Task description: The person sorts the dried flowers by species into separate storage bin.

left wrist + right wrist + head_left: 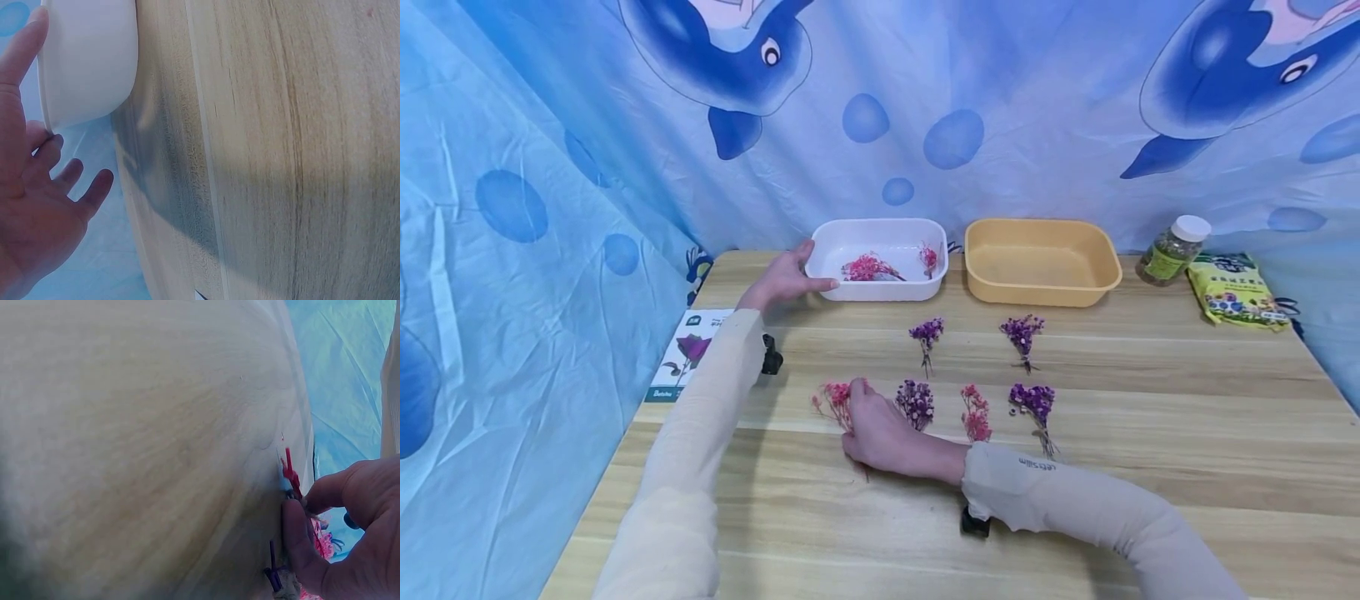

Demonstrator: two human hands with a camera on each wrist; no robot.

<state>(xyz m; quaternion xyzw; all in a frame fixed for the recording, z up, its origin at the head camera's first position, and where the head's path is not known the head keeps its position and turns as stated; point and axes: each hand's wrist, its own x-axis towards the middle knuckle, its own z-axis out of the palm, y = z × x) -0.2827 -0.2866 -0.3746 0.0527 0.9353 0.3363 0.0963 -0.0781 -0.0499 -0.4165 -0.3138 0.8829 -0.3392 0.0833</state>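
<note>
My left hand (781,279) rests at the left end of the white basin (880,291); thumb and a fingertip touch its rim, spread apart, and the other fingers (97,190) stay free. Pink dried flowers (867,267) lie inside the basin. My right hand (887,433) pinches a small bunch of pink dried flowers (833,400) by its stems (290,472), low over the table. Beside that hand lie a purple bunch (916,402) and another pink bunch (976,412), both partly hidden by the hand or arm.
More purple bunches (927,332) lie on the wooden table (1150,400). A yellow basin (1037,295) stands right of the white one. At the far right are a lidded jar (1172,250) and a yellow packet (1236,289). A flower-printed card (685,354) lies beneath the left arm.
</note>
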